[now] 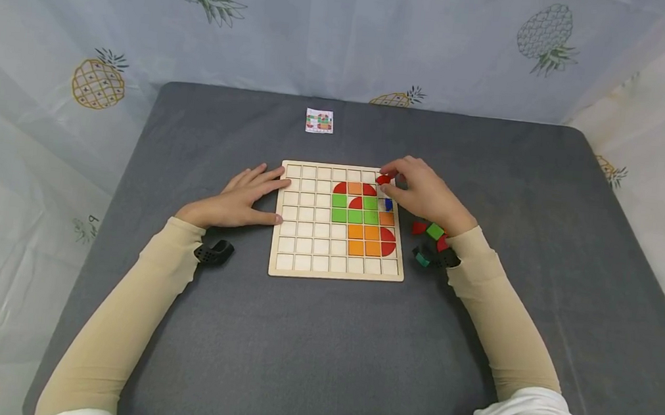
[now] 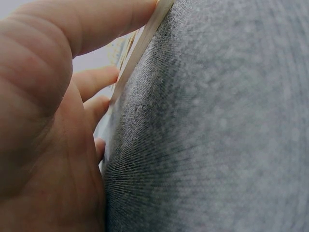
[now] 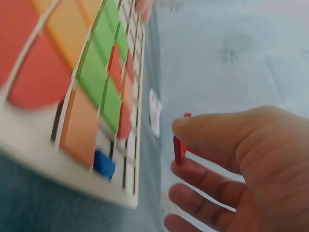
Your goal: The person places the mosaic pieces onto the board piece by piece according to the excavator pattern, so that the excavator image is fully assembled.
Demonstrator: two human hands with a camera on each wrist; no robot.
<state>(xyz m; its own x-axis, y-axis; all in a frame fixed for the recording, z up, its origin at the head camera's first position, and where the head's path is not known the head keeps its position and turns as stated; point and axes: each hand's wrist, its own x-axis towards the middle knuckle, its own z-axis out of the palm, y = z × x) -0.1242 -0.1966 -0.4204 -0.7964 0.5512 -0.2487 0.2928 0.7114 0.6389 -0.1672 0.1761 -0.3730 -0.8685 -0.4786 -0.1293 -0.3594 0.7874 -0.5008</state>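
The board [image 1: 305,229] lies flat at the centre of the head view. On its left edge the left hand [image 1: 237,198] is spread, fingertips and thumb touching the frame, probably to keep it from sliding. The right hand [image 1: 429,193] pinches a red piece [image 3: 179,149] between thumb and finger at the board's upper right corner, an edge grip that seems to leave its underside free. Loose pieces [image 1: 435,232] sit just right of the board, presumably for easy reach; the card [image 1: 319,121] stands out at upper centre. Grey cloth covers the surface [image 1: 297,343]; a pineapple-print curtain [image 1: 324,29] hangs behind.
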